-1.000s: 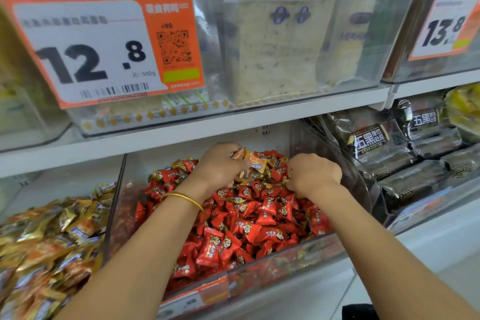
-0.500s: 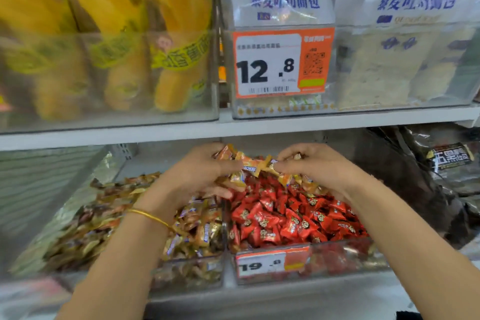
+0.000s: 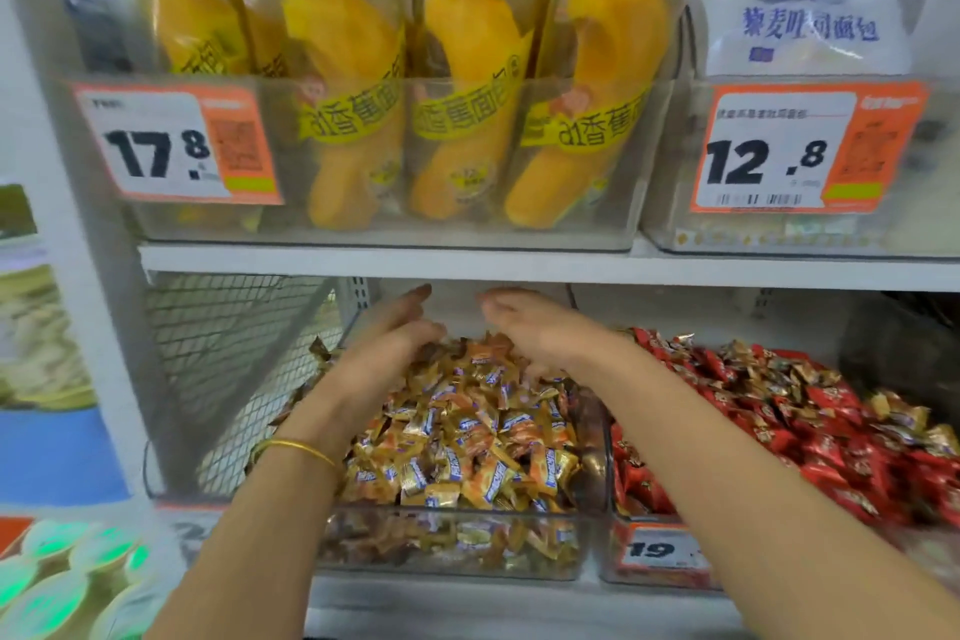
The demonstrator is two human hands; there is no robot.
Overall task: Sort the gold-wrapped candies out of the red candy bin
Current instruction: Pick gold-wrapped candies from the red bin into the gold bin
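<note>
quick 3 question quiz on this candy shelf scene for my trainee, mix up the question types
1. True or false: the left hand and right hand are both above the gold candy bin.
2. Which wrist wears the gold bracelet? A left, B right, C both.
3. Fill in: stray gold-wrapped candies lie among the ___ candies in the bin on the right.
Key: 1 true; 2 A; 3 red.
</note>
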